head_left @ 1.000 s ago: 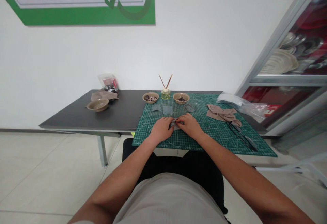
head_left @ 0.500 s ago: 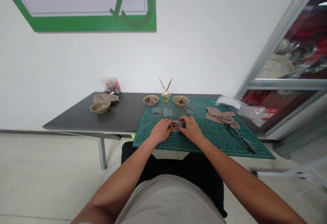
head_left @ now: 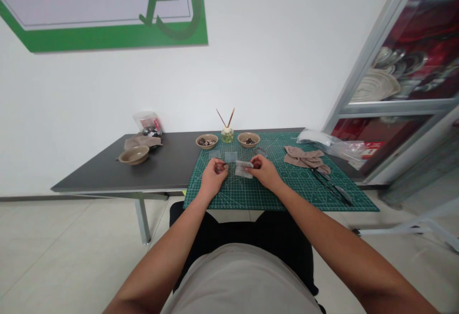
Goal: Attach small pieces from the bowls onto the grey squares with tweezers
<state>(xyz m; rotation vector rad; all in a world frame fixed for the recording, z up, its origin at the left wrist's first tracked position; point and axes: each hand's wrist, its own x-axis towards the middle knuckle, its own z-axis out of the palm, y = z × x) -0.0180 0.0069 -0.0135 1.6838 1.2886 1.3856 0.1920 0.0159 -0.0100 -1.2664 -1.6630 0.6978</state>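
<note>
While right hand (head_left: 267, 173) pinches one grey square (head_left: 243, 169), other squares (head_left: 231, 157) at twelve o'clock, work seems unfinished. Whether left hand (head_left: 212, 179) grips, I cannot tell.

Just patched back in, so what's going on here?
A person's right hand holds a small pale grey square over the green cutting mat. The left hand is close by with fingers curled; what it may be pinching is too small to tell. Beyond them, more grey squares lie on the mat, and two bowls contain small pieces.
</note>
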